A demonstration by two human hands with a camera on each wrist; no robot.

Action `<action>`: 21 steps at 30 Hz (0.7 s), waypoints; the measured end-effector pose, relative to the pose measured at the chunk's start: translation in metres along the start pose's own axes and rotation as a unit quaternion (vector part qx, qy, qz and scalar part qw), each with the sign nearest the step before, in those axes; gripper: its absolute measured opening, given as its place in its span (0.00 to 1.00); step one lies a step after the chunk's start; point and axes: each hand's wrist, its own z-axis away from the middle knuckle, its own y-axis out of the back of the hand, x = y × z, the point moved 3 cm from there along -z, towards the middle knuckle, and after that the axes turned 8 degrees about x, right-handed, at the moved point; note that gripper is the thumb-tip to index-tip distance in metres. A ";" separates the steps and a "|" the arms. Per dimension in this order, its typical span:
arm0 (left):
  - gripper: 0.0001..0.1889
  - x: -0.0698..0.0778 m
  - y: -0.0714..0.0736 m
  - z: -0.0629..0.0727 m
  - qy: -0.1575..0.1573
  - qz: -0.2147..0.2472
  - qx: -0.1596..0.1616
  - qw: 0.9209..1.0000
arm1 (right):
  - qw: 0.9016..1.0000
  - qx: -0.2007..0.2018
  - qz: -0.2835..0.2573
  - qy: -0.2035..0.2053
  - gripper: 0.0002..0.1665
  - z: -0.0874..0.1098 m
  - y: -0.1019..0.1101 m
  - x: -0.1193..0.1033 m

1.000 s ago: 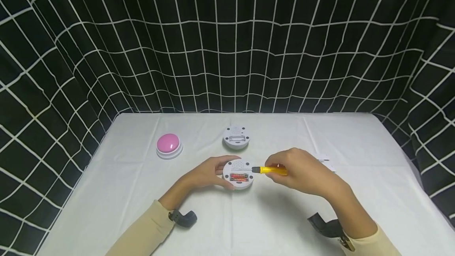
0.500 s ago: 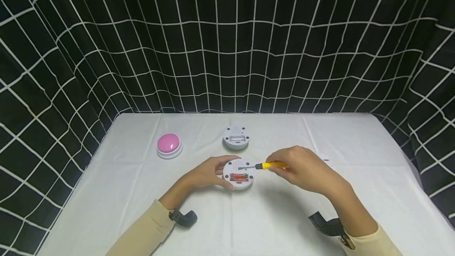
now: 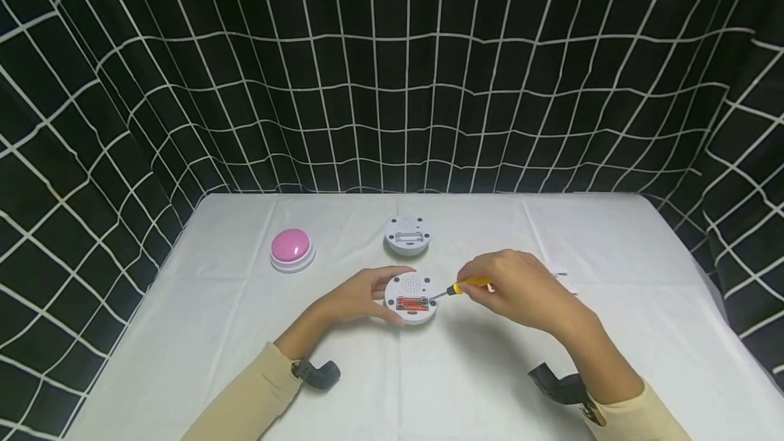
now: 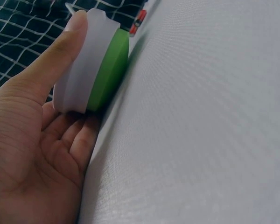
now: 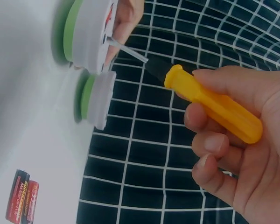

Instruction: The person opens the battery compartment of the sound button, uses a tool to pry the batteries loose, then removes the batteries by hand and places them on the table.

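Note:
A white round push button point(image 3: 412, 284) with a green dome lies upside down on the cloth, its open battery compartment holding red batteries point(image 3: 412, 304). My left hand point(image 3: 361, 297) grips its left rim, thumb in front and fingers behind. Between thumb and fingers, my right hand point(image 3: 520, 290) holds a yellow-handled screwdriver point(image 5: 214, 105). The screwdriver's metal tip reaches the button's underside, just right of the battery compartment. Seen from the left wrist, the green dome point(image 4: 108, 72) faces the cloth.
Behind lies a second upturned button point(image 3: 407, 237) with a bare battery slot. At the left, a pink button point(image 3: 290, 248) stands upright. Loose AAA batteries point(image 5: 22, 196) show in the right wrist view. Partly hidden behind my right hand is a small white item point(image 3: 566, 283).
The screwdriver tip has moved from above the speaker holes toward me and right, to the compartment's right side. The handle now tilts more steeply. My left hand and the button stay in place.

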 end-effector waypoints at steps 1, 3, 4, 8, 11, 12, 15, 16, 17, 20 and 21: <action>0.47 0.000 0.000 0.000 -0.001 0.000 -0.001 1.000 | 1.000 0.001 0.001 0.001 0.04 0.000 -0.001 0.000; 0.47 0.001 0.000 0.000 -0.004 0.000 -0.002 1.000 | 1.000 0.004 0.003 0.002 0.04 0.000 -0.002 0.000; 0.47 0.001 0.000 0.000 -0.005 0.002 -0.002 1.000 | 1.000 0.004 0.004 0.002 0.04 0.000 -0.003 0.000; 0.47 0.001 -0.001 0.002 -0.006 0.005 -0.002 1.000 | 1.000 -0.004 0.006 -0.001 0.04 0.000 -0.008 0.001; 0.47 0.000 -0.002 0.003 -0.003 0.001 -0.002 1.000 | 1.000 -0.009 0.003 -0.002 0.04 0.000 -0.010 0.001; 0.47 0.000 -0.002 0.003 -0.003 -0.002 -0.001 1.000 | 1.000 -0.009 0.002 -0.002 0.04 0.000 -0.011 0.000; 0.47 0.001 -0.001 0.002 -0.006 -0.008 0.002 1.000 | 1.000 -0.007 0.002 -0.005 0.04 -0.001 -0.011 0.000; 0.47 0.002 -0.001 0.002 -0.008 -0.009 0.002 1.000 | 1.000 -0.008 0.002 -0.007 0.04 -0.001 -0.011 0.000; 0.47 0.002 -0.001 0.002 -0.010 -0.009 0.001 1.000 | 1.000 -0.008 0.001 -0.009 0.05 -0.001 -0.012 0.000; 0.47 0.003 -0.001 0.001 -0.011 -0.008 -0.001 1.000 | 1.000 -0.011 -0.003 -0.013 0.05 -0.001 -0.012 0.000; 0.47 0.003 -0.001 0.000 -0.011 -0.007 -0.002 1.000 | 1.000 -0.011 -0.004 -0.014 0.04 -0.001 -0.013 0.000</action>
